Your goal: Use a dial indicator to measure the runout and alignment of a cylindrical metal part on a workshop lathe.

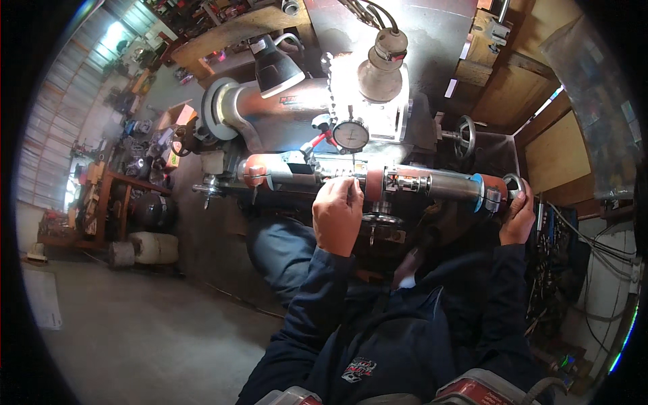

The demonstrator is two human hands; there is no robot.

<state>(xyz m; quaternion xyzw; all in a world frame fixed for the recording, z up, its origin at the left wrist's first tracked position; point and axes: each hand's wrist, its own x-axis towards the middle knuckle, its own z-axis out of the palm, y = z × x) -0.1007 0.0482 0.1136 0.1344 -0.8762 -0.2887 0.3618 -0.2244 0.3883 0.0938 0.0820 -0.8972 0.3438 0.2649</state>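
Observation:
My left hand [339, 216] is at the middle of a long horizontal cylindrical assembly [451, 185], its fingers pinched at a slim metal section [333, 174]; what they grip is unclear. Just above, a dial gauge [349, 133] hangs from a red-handled jointed arm [314, 140]. Red-orange collars [255, 169] sit along the assembly. My right hand [518, 216] grips a small handwheel [511, 185] at its right end, beside a blue ring [480, 191].
Behind are the machine's large body [280, 111], a black lamp [273, 64] and a pale column [378, 77]. Other handwheels [464, 137] stick out. Cluttered shelving [104, 202] and tanks [152, 248] stand left on concrete. Plywood panels [560, 155] and hanging cables [594, 246] line the right.

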